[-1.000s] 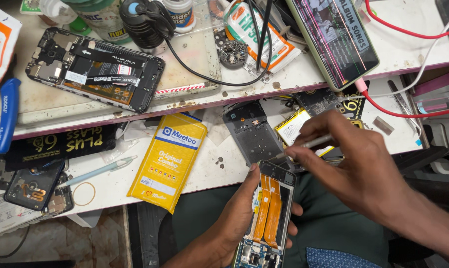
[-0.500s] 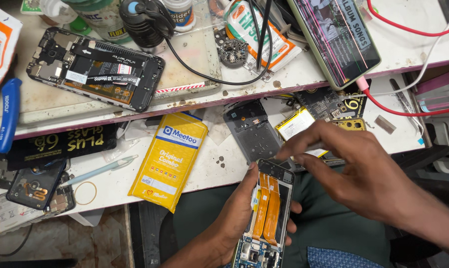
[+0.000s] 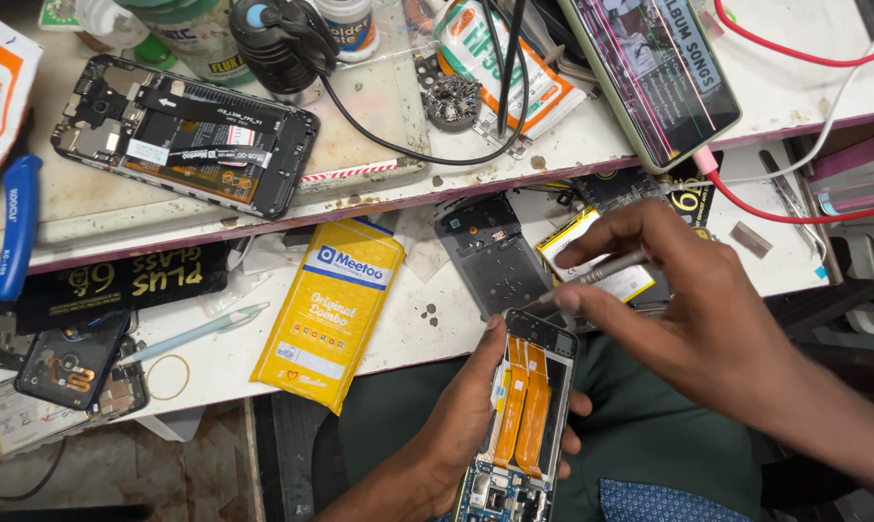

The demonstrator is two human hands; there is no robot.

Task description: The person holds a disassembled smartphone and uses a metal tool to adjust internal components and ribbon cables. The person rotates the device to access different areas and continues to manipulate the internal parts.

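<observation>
My left hand point(image 3: 456, 425) is wrapped around an opened phone point(image 3: 524, 416) that I hold over my lap, just below the edge of the worktop point(image 3: 408, 329). My thumb lies along its left side and my fingertips curl round its right edge. The phone's back is off, showing two orange ribbons point(image 3: 522, 406) running down its middle and a circuit board at the bottom end.

My right hand point(image 3: 688, 319) pinches a thin metal tool point(image 3: 601, 271) between thumb and fingers, pen-fashion. Its tip sits at the phone's top edge; whether it touches, I cannot tell.

Just beyond the phone, on the worktop, lie a grey back cover point(image 3: 490, 256) and, beside it, a white and yellow battery point(image 3: 591, 256), partly hidden by my right fingers. To the left lies a yellow packet point(image 3: 330, 309), then a pale green pen-like tool point(image 3: 190, 333), a rubber band point(image 3: 168, 377) and another stripped phone point(image 3: 70, 362).

On the upper shelf point(image 3: 379, 145) rest a larger opened phone point(image 3: 186, 135), a blue tool point(image 3: 16, 227) and a phone with a lit, streaked screen point(image 3: 649, 68), a red cable point(image 3: 794, 208) plugged into it.
</observation>
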